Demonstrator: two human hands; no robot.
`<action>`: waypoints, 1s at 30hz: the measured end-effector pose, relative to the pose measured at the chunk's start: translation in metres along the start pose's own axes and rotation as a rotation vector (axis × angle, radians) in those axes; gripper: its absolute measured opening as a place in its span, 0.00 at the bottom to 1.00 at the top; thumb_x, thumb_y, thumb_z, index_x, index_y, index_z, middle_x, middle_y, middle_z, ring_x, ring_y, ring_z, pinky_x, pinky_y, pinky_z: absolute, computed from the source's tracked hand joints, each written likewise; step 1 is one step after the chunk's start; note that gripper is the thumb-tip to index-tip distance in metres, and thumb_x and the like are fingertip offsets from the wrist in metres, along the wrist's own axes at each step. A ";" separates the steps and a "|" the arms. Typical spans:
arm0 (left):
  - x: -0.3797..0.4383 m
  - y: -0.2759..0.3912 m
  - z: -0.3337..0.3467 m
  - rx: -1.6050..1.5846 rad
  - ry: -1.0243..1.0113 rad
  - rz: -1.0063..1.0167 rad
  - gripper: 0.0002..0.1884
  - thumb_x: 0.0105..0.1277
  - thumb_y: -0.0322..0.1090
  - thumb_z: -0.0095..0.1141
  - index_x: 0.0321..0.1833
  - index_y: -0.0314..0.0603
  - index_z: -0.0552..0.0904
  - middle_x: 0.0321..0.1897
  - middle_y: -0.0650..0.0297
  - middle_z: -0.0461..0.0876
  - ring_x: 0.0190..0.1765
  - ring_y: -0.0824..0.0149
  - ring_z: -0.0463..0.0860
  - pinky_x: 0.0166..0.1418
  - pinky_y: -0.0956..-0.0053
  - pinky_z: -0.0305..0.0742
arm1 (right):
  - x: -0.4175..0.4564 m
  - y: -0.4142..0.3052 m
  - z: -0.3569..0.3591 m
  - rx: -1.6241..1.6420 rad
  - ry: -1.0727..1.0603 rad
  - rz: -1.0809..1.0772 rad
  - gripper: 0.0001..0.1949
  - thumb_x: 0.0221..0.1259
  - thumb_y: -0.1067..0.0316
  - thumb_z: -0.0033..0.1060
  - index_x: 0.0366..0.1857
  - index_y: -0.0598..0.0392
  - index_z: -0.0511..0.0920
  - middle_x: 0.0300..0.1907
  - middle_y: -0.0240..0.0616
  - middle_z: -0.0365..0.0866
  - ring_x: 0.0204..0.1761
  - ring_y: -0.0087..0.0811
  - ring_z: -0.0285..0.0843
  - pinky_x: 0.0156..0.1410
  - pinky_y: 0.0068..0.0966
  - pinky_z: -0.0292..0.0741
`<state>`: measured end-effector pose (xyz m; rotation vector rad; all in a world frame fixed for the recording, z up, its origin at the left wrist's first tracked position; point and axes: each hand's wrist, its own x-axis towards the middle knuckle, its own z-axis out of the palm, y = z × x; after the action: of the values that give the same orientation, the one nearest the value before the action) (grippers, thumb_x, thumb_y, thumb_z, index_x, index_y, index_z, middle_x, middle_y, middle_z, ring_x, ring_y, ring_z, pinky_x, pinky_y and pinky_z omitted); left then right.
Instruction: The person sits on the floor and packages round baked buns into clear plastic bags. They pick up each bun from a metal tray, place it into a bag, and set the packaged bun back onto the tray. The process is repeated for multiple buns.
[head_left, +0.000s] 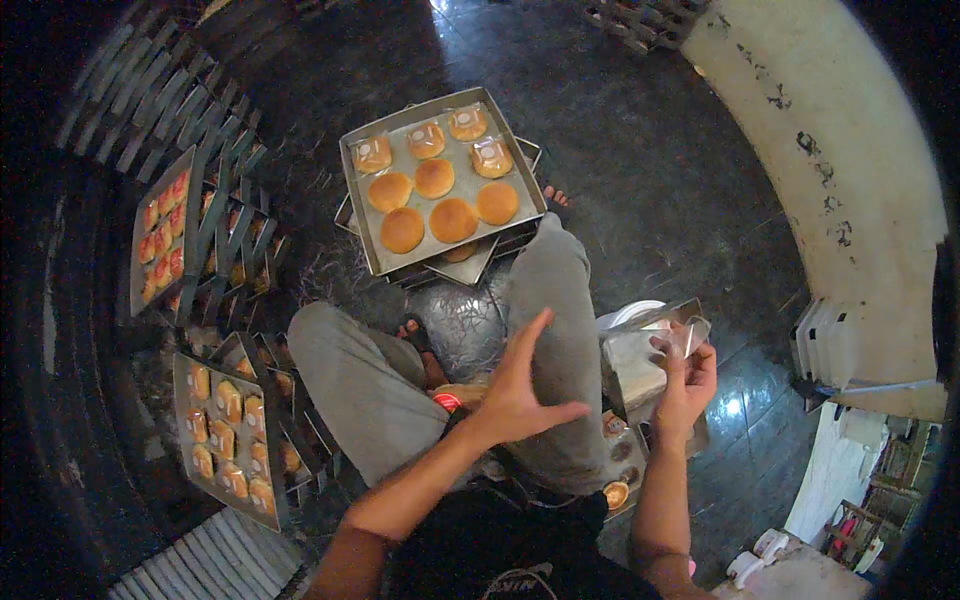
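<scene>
My left hand (517, 390) is spread wide above my right thigh, thumb and fingers apart, with nothing in it. In my right hand (686, 379) a clear plastic bag (691, 337) is pinched, just over a stack of clear plastic bags (634, 367) at my right side. Before my knees a metal baking tray (365, 238) rests on other trays stacked askew. Toward its far side lie several round buns in clear wrapping, such as one bun (491, 157) with a round label. Nearer to me are several unwrapped golden buns (453, 220).
Stacked trays of wrapped buns stand at left, one tray (279, 480) near and another with red-topped buns (161, 232) beyond. More trays (150, 90) are piled at far left. White containers (825, 345) are at right, by a long pale surface (847, 150). A muffin pan (634, 454) lies beside my right hip.
</scene>
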<state>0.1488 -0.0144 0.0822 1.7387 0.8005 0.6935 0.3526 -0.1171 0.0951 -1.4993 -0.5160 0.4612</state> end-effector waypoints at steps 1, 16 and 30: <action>0.010 0.005 0.008 0.010 -0.013 0.056 0.56 0.50 0.41 0.78 0.79 0.42 0.55 0.70 0.52 0.70 0.73 0.53 0.67 0.75 0.58 0.61 | -0.001 -0.012 0.008 0.053 -0.009 0.027 0.07 0.71 0.72 0.58 0.48 0.58 0.74 0.56 0.45 0.82 0.50 0.30 0.83 0.56 0.33 0.83; -0.010 -0.031 -0.059 -0.518 0.184 -0.219 0.07 0.73 0.33 0.60 0.44 0.35 0.82 0.36 0.68 0.83 0.39 0.76 0.80 0.44 0.78 0.75 | -0.032 -0.023 0.085 -0.085 -0.428 0.228 0.31 0.55 0.76 0.74 0.63 0.60 0.69 0.33 0.36 0.85 0.35 0.23 0.82 0.45 0.21 0.77; -0.002 -0.130 -0.117 -1.309 0.810 -0.632 0.11 0.77 0.49 0.53 0.43 0.51 0.78 0.27 0.72 0.77 0.26 0.78 0.73 0.26 0.78 0.68 | 0.116 0.177 0.307 -0.689 -0.933 -0.265 0.25 0.63 0.58 0.67 0.60 0.61 0.74 0.52 0.47 0.82 0.55 0.40 0.80 0.59 0.33 0.76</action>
<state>0.0336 0.0801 -0.0095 -0.0310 0.9878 1.1071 0.2720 0.2040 -0.0760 -1.7620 -1.7200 0.8194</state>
